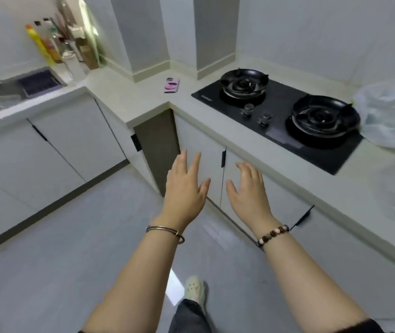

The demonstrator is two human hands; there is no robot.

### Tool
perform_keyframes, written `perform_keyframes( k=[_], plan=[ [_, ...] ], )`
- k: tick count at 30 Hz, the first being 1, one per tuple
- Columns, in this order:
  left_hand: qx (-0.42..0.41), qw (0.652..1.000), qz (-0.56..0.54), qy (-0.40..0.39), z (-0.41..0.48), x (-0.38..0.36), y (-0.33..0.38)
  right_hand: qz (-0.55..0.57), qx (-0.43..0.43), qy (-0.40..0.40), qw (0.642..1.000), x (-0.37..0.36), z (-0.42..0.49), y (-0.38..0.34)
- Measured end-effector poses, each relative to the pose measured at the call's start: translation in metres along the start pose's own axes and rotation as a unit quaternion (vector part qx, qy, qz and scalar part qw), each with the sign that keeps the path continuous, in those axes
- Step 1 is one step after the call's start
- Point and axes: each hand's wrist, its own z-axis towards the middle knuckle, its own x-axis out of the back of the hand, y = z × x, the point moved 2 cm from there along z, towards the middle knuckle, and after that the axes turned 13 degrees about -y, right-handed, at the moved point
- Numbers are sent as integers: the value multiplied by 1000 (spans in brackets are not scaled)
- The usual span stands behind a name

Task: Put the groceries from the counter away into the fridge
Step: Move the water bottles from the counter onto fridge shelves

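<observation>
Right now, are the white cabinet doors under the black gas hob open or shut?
Shut: both white cabinet doors lie flush under the counter, black handle between them.

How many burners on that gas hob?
2. The left burner sits at the hob's far end; the right burner is nearer, next to the white plastic bag. None seems hidden.

- head-worn wide-angle view, tilted forward and down from standing height toward the corner counter [124, 92] and stove [279, 105].
- counter near; floor [47, 260] fills the lower frame.
</observation>
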Motion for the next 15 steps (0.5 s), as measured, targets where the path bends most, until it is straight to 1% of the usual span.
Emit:
perform_keyframes(
  k=[3, 6, 9, 15],
  plan=[
    [-62, 998, -2, -13, 65, -11, 33, -9, -36, 32, 999, 37, 29, 39],
    [-134, 990, 1, -43, 128, -29, 68, -22, -79, 89, 993, 74, 60, 70],
    [-202, 977, 26, -65, 189, -43, 99, -30, -122, 140, 982, 107, 92, 93],
    [-312, 943, 40, -108, 283, -57, 172, -83, -202, 202, 955, 172, 126, 137]
  ],
)
